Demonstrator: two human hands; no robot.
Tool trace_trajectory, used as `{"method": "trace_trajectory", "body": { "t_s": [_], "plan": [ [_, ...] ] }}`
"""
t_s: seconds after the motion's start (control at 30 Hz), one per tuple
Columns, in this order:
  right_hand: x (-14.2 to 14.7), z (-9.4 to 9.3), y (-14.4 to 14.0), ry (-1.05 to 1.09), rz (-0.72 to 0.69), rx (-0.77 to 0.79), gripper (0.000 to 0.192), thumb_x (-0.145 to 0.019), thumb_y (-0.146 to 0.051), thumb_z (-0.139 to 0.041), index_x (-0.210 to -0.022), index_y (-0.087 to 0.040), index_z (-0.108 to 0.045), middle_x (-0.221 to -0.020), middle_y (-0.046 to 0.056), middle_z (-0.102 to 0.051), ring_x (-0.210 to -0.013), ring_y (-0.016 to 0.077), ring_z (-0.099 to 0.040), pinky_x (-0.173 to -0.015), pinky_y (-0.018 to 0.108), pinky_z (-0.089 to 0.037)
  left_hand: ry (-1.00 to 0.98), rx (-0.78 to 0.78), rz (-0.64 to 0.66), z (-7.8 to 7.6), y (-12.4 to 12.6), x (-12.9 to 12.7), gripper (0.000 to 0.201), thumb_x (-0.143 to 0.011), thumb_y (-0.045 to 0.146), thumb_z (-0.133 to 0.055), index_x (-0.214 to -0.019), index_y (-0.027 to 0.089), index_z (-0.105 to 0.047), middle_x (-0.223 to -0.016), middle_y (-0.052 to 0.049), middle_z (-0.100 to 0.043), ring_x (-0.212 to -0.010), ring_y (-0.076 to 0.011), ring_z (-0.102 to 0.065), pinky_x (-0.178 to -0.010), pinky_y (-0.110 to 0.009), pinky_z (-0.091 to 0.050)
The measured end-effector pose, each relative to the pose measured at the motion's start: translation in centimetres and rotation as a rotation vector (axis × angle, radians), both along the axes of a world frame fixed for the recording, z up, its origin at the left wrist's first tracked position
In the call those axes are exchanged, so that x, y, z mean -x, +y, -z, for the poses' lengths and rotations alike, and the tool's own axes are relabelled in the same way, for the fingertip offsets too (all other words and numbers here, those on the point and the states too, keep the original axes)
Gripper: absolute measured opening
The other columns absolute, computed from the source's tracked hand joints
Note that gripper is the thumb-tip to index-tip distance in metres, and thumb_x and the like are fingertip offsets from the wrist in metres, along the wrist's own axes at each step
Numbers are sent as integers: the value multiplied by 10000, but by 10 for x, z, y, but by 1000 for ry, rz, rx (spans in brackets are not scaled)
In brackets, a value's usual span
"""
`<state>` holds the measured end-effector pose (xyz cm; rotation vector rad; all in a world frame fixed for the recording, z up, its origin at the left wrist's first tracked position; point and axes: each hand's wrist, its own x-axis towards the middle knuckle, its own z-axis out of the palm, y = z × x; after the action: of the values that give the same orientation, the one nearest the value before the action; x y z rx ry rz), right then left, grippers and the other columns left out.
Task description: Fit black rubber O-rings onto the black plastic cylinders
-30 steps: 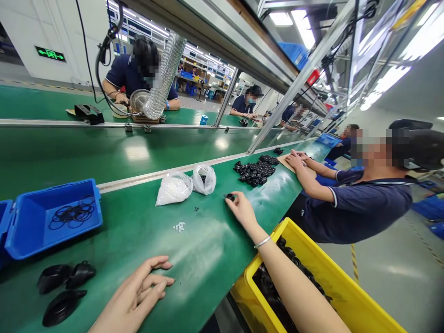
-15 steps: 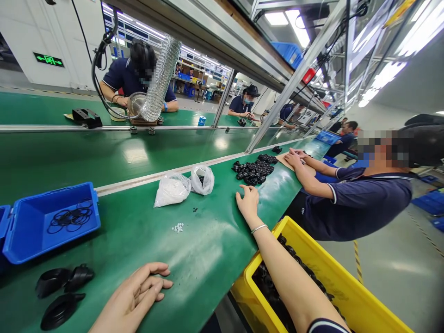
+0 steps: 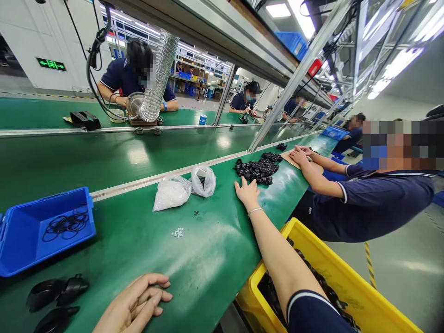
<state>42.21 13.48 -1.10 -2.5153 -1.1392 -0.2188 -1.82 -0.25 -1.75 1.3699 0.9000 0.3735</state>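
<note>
My right hand reaches out to the near edge of a pile of small black parts, its fingers spread and nothing seen in them. Whether the fingertips touch the pile I cannot tell. Low in the view, my left hand rests over the green bench with loosely bent fingers and holds nothing. Beyond it lie a few small white pieces and some tiny black pieces. Black ring-shaped parts lie to the left of that hand.
Two plastic bags stand near the bench's rail. A blue bin with black cords sits at left. Under my right arm is a yellow crate of black parts. A co-worker sits at right, hands on a tan board.
My right hand has moved slightly forward to the edge of the black pile, its fingers spreading more. My left hand stays nearly where it was. The view has shifted a little.
</note>
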Motion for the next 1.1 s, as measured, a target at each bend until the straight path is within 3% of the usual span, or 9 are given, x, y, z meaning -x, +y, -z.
{"method": "trace_trajectory", "body": {
  "t_s": [0.17, 0.3, 0.37, 0.47, 0.57, 0.67, 0.87, 0.97, 1.1],
  "plan": [
    [21, 2, -20, 31, -123, -52, 489, -931, -379, -515, -1371, -172, -468, -1517, 218, -262, -1382, 395, -294, -1070, 602, -266, -76, -30, -8, -6, -2, -4, 327, -949, 439, -463, -1149, 210, -584, -1103, -100, -651, -1036, -204, -648, -874, -275, -544],
    [53, -4, -48, 82, -340, -140, 418, -902, -307, -503, -1272, -114, -510, -1432, 246, -357, -1376, 361, -307, -1043, 565, -335, -63, -121, -6, -15, -5, -7, 253, -950, 320, -436, -1135, 212, -570, -1072, -92, -633, -1006, -189, -647, -847, -283, -550],
    [76, -9, -61, 129, -499, -166, 296, -914, -302, -474, -1144, -142, -569, -1305, 201, -489, -1279, 298, -437, -977, 470, -436, 10, -267, 19, -22, -6, -6, 267, -956, 287, -407, -1160, 219, -564, -1060, -90, -624, -918, -171, -649, -798, -275, -552],
    [117, -18, -77, 232, -753, -121, 177, -921, -315, -490, -915, -194, -619, -1000, 89, -630, -916, 197, -621, -778, 321, -529, 166, -572, 39, -33, -7, 3, 303, -956, 252, -398, -1223, 230, -541, -1118, -98, -602, -898, -180, -629, -814, -305, -540],
    [155, -23, -84, 310, -934, -42, 142, -910, -298, -535, -850, -214, -633, -821, 17, -639, -702, 142, -617, -666, 258, -524, 360, -861, -22, -43, -5, 23, 316, -944, 264, -433, -1241, 227, -532, -1218, -108, -563, -1081, -248, -581, -947, -395, -492],
    [179, -23, -83, 328, -1023, -8, 120, -907, -274, -548, -856, -213, -639, -804, 9, -636, -694, 138, -612, -655, 250, -514, 550, -1045, -116, -50, -2, 51, 340, -930, 320, -476, -1248, 208, -523, -1224, -114, -548, -1122, -292, -547, -979, -462, -456],
    [192, -14, -73, 313, -1119, -29, 156, -916, -299, -526, -867, -201, -637, -837, 51, -617, -738, 182, -600, -693, 313, -501, 784, -1091, -240, -49, -7, 96, 410, -891, 375, -566, -1241, 170, -509, -1175, -125, -530, -1080, -295, -522, -930, -459, -464],
    [193, -8, -73, 303, -1152, -77, 194, -927, -341, -508, -848, -207, -624, -818, 69, -598, -783, 220, -589, -727, 357, -486, 832, -1060, -220, -46, -10, 100, 403, -891, 334, -584, -1244, 158, -500, -1158, -125, -539, -1052, -281, -524, -911, -446, -471],
    [189, -1, -78, 226, -1188, -140, 175, -937, -341, -499, -879, -220, -612, -808, 61, -594, -705, 198, -570, -663, 341, -485, 890, -1037, -163, -42, -9, 95, 305, -908, 262, -566, -1188, 148, -531, -1086, -114, -577, -978, -266, -554, -863, -435, -482]
  ]
}}
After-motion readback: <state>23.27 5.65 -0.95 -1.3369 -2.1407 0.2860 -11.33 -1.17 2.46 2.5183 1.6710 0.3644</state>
